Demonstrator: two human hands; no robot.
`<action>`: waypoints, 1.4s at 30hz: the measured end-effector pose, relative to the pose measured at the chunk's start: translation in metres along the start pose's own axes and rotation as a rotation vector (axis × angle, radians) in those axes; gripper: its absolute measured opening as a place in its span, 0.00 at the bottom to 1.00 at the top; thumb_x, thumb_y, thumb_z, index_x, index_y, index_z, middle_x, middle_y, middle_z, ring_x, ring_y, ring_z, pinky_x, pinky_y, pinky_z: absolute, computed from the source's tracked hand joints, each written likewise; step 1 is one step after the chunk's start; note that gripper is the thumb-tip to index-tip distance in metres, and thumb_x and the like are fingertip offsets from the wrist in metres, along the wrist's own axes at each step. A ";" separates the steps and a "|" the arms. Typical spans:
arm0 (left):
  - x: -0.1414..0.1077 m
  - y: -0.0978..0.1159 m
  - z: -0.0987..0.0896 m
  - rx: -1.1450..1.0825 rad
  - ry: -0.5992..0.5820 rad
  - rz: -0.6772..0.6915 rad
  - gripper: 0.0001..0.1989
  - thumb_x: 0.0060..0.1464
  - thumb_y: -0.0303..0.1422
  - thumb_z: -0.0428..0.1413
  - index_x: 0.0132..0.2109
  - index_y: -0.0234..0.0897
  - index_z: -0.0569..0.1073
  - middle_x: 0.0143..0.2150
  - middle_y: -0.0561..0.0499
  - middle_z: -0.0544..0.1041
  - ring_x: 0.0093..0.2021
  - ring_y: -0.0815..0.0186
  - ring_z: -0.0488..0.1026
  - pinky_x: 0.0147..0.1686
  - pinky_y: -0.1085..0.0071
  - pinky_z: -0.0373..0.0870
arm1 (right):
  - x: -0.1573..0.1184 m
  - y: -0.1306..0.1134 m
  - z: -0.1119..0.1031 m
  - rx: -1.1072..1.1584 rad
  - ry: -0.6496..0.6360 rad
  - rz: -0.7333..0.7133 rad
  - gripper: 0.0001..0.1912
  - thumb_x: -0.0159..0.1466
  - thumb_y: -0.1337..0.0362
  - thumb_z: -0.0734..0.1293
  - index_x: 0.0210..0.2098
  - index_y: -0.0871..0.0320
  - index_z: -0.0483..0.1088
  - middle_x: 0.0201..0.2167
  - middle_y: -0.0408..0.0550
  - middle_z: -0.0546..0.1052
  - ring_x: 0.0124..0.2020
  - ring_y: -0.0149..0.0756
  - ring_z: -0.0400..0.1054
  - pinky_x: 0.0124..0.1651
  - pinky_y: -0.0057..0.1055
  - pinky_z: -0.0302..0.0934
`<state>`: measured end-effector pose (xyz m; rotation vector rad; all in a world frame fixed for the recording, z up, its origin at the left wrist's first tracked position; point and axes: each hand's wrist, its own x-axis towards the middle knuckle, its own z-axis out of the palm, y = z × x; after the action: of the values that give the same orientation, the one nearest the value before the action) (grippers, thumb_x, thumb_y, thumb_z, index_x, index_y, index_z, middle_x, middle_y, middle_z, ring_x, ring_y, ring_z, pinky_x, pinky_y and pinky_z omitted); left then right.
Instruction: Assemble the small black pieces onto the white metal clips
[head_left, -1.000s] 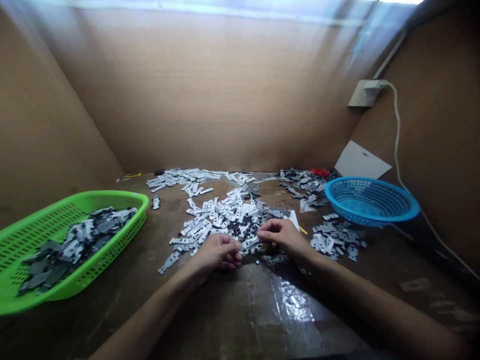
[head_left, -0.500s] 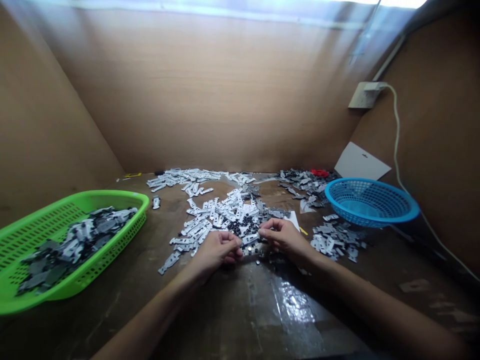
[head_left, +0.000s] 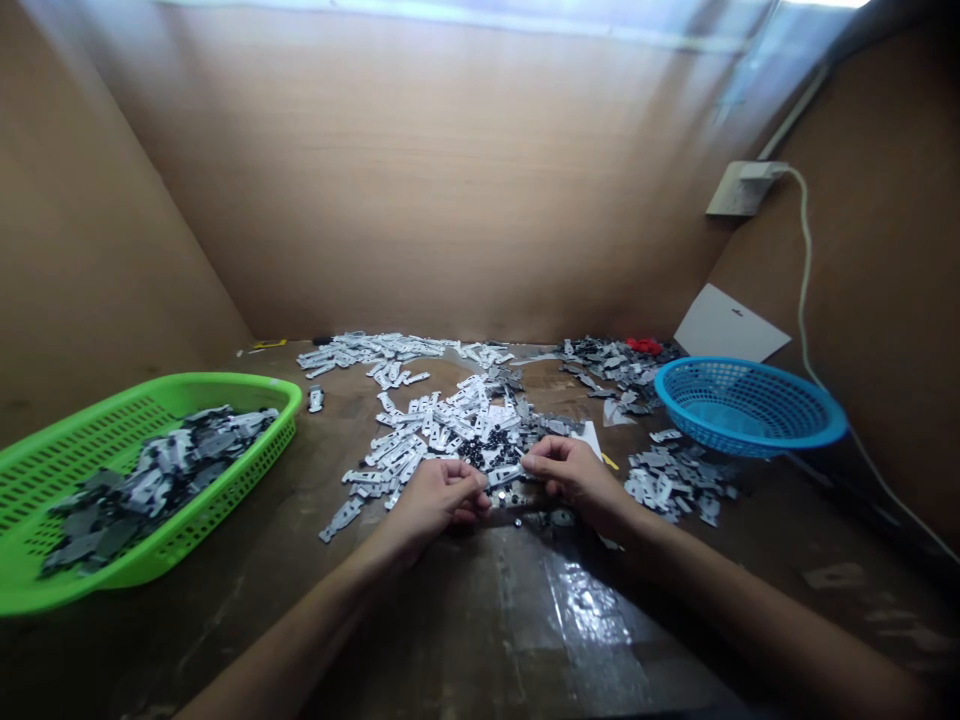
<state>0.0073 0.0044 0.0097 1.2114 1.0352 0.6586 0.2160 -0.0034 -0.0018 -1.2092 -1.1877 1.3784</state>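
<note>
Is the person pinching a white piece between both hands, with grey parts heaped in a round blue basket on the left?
No: the head view shows the grey parts heaped in a green perforated tray, not the round blue basket, which is on the right. The left hand and right hand do pinch the white piece.

- A lime-green plastic tray (head_left: 157,395) had rows of small slots along its sides.
- A bright blue mesh basket (head_left: 750,447) showed a fine grid of holes.
- White strips (head_left: 442,425) lay among glossy black studs (head_left: 487,450).
- The cardboard wall (head_left: 375,180) was plain tan.
</note>
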 end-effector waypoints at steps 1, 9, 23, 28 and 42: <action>0.000 0.000 0.000 -0.009 -0.001 0.005 0.11 0.48 0.38 0.56 0.30 0.31 0.69 0.27 0.48 0.75 0.25 0.71 0.72 0.25 0.79 0.64 | 0.001 0.001 0.000 0.034 -0.009 0.013 0.15 0.49 0.56 0.72 0.27 0.61 0.68 0.22 0.40 0.67 0.18 0.23 0.56 0.20 0.22 0.49; 0.003 -0.004 0.000 0.019 0.010 0.076 0.13 0.49 0.40 0.56 0.30 0.32 0.69 0.27 0.47 0.75 0.26 0.70 0.72 0.25 0.77 0.65 | 0.005 0.004 -0.003 0.075 -0.045 0.090 0.16 0.48 0.57 0.73 0.28 0.61 0.67 0.20 0.40 0.67 0.19 0.23 0.58 0.20 0.21 0.49; -0.001 -0.004 0.006 0.057 0.003 0.119 0.17 0.47 0.42 0.58 0.38 0.34 0.69 0.31 0.46 0.76 0.31 0.64 0.74 0.29 0.71 0.69 | -0.004 -0.009 0.008 -0.011 -0.064 -0.115 0.25 0.52 0.61 0.70 0.47 0.58 0.63 0.24 0.40 0.70 0.22 0.25 0.61 0.24 0.23 0.54; -0.006 0.000 0.008 0.122 -0.082 0.249 0.15 0.50 0.41 0.55 0.35 0.32 0.73 0.32 0.45 0.77 0.32 0.65 0.73 0.30 0.73 0.67 | -0.008 -0.012 0.012 -0.153 -0.186 -0.109 0.20 0.56 0.58 0.67 0.46 0.58 0.67 0.30 0.45 0.73 0.26 0.29 0.64 0.28 0.26 0.58; -0.005 -0.001 0.012 0.261 0.015 0.351 0.15 0.50 0.41 0.55 0.35 0.32 0.74 0.30 0.48 0.76 0.31 0.66 0.71 0.30 0.73 0.65 | -0.010 0.000 0.018 -0.373 -0.081 -0.317 0.13 0.61 0.56 0.62 0.27 0.60 0.68 0.24 0.42 0.68 0.27 0.29 0.60 0.29 0.24 0.55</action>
<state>0.0163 -0.0054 0.0105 1.6408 0.9483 0.8214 0.1988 -0.0152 -0.0001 -1.1590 -1.6674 1.0040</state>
